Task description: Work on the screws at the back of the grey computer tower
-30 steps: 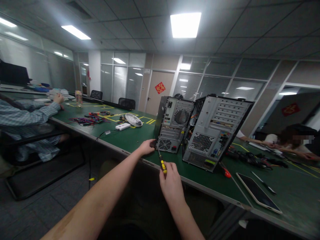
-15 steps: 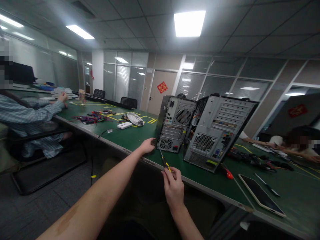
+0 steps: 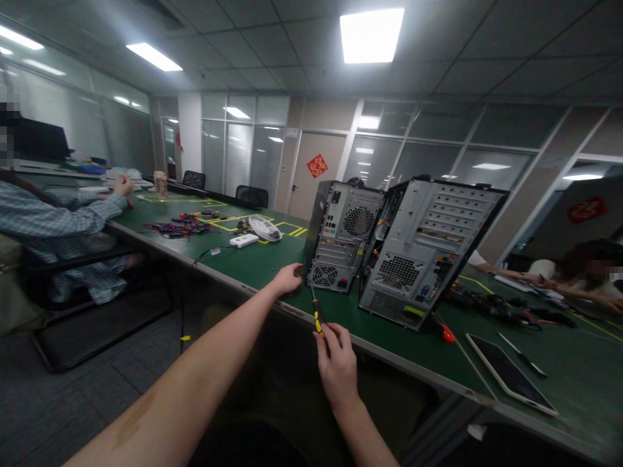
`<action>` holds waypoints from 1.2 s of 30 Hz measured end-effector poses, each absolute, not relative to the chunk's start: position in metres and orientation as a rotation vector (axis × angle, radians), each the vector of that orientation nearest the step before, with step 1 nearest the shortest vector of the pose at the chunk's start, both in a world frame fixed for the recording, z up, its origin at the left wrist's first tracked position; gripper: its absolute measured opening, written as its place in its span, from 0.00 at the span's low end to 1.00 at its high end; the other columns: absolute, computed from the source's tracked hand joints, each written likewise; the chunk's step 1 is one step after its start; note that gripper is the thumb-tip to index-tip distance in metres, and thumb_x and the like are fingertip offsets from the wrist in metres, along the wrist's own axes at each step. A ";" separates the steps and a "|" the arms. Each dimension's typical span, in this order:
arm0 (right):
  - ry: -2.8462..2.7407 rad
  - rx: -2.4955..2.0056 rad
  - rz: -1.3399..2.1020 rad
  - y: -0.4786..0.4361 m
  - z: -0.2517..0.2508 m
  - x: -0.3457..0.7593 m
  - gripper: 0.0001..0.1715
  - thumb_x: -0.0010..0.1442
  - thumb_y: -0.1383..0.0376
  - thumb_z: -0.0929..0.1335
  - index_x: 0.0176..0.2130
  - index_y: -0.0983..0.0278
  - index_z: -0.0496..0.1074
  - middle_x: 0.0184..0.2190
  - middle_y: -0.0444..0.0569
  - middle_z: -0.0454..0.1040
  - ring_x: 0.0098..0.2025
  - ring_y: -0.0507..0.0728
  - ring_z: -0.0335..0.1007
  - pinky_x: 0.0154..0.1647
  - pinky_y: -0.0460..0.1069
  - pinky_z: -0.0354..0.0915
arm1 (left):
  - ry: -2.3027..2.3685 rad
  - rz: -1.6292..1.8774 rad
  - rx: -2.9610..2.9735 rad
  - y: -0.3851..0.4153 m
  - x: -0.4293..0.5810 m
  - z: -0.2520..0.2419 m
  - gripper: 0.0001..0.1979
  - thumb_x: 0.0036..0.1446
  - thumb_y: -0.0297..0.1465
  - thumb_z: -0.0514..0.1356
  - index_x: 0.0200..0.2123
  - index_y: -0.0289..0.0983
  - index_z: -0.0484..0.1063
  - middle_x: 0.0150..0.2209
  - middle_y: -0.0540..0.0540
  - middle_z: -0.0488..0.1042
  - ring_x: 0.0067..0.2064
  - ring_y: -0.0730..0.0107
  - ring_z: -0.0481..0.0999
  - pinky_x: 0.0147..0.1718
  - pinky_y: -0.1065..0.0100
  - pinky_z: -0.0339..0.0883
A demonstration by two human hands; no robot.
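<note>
My right hand (image 3: 337,363) pinches the end of a black and yellow screwdriver (image 3: 318,316) between thumb and fingers. The screwdriver's thin shaft points up at the lower left corner of the smaller computer case (image 3: 335,250), whose back panel with fan grille faces me. Whether the tip sits in a screw is too small to make out. My left hand (image 3: 288,280) rests by that case's lower left side, its fingers stretched towards the side panel and partly out of sight. Right of it stands a larger computer case (image 3: 423,253), back panel also towards me.
On the green table (image 3: 243,269) lie bundled wires (image 3: 182,226), a white round fan cover (image 3: 265,227) and a white power strip (image 3: 244,241). At the right are a phone (image 3: 511,374), a pen-like tool (image 3: 523,355), a red-handled tool (image 3: 446,333) and black cables (image 3: 496,301). People sit at both sides.
The screwdriver's handle has turned in my right hand, so its yellow stripe shows on another side. Its angle has become a little steeper. My left hand stays by the case.
</note>
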State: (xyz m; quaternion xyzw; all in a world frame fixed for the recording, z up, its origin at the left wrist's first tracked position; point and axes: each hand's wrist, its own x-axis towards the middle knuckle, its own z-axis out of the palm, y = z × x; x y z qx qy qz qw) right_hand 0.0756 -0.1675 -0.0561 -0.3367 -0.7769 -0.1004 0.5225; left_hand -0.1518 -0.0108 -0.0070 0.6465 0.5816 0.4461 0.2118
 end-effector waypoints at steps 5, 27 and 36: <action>-1.853 -0.757 -0.217 -0.166 -0.058 0.073 0.09 0.69 0.64 0.67 0.47 0.63 0.75 0.46 0.56 0.73 0.45 0.59 0.76 0.46 0.53 0.75 | 1.631 1.245 1.810 -0.009 -0.152 -0.008 0.33 0.50 0.19 0.59 0.62 0.29 0.68 0.50 0.38 0.80 0.46 0.64 0.81 0.48 0.69 0.71; -1.808 -0.766 -0.083 -0.168 -0.059 0.072 0.15 0.70 0.66 0.65 0.53 0.61 0.74 0.47 0.54 0.74 0.47 0.57 0.76 0.49 0.52 0.74 | 1.657 1.241 1.788 -0.012 -0.150 -0.005 0.32 0.51 0.21 0.60 0.61 0.30 0.68 0.49 0.39 0.80 0.47 0.64 0.80 0.48 0.70 0.71; -1.771 -0.780 0.002 -0.169 -0.055 0.073 0.10 0.69 0.64 0.66 0.47 0.61 0.76 0.48 0.55 0.75 0.48 0.59 0.77 0.49 0.54 0.74 | 1.651 1.240 1.800 -0.010 -0.151 -0.008 0.32 0.51 0.21 0.60 0.61 0.30 0.69 0.49 0.39 0.80 0.47 0.64 0.80 0.49 0.70 0.71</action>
